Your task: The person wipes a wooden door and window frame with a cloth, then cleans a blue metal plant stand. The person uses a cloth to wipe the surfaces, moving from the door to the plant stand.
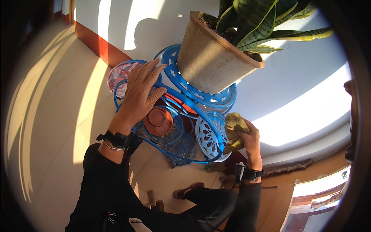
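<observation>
A blue metal plant stand (213,101) with several round openwork shelves is before me. On its top shelf rests a grey-brown pot (213,56) holding a snake plant (261,27). My left hand (142,85) is held palm down over the stand's left side, fingers spread, beside a curved blue rail; whether it touches the rail I cannot tell. In my right hand (250,136) is a crumpled yellowish cloth (234,132), at the right edge of a lower light-blue shelf (211,134). A reddish-brown plastic pot or saucer (158,120) sits on another lower shelf (176,130).
A pink-and-white patterned round item (117,75) lies on the left shelf, partly behind my hand. White wall (295,95) with a red-brown skirting (95,46) stands behind. Tiled floor (63,110) spreads left. A wooden stool or leg (151,198) and my shoe (188,190) are below.
</observation>
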`<state>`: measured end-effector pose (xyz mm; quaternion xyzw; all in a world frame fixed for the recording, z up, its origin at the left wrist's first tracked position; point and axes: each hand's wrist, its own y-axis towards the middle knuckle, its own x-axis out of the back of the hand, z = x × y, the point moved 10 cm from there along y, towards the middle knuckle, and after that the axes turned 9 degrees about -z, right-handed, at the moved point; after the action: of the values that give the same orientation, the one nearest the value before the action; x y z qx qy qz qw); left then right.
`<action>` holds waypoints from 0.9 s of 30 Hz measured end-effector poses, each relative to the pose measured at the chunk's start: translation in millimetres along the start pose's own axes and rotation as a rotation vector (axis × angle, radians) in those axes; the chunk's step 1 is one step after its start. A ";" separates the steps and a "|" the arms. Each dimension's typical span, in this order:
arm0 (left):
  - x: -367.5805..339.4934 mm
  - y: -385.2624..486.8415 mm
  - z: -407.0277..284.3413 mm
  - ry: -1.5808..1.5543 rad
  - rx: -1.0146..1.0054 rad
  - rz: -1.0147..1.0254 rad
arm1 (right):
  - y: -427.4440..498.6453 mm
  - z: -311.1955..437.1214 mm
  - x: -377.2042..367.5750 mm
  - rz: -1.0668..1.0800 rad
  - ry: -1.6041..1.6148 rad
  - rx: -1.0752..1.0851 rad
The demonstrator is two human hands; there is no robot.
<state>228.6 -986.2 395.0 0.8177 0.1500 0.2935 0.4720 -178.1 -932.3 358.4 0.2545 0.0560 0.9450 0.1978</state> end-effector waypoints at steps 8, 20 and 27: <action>1.4 1.4 2.4 -0.041 0.014 0.015 | 137.0 130.1 -26.0 -0.183 -0.263 0.515; 5.9 -0.6 2.7 -0.034 0.035 -0.077 | -31.8 200.0 -73.5 0.111 -0.502 0.677; 9.7 -3.1 2.7 -0.077 0.066 -0.070 | -85.8 270.5 -177.7 0.278 -0.577 0.872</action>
<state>238.0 -981.3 394.6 0.8377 0.1698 0.2399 0.4603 128.4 -923.9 492.9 0.5672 0.3521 0.7431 -0.0458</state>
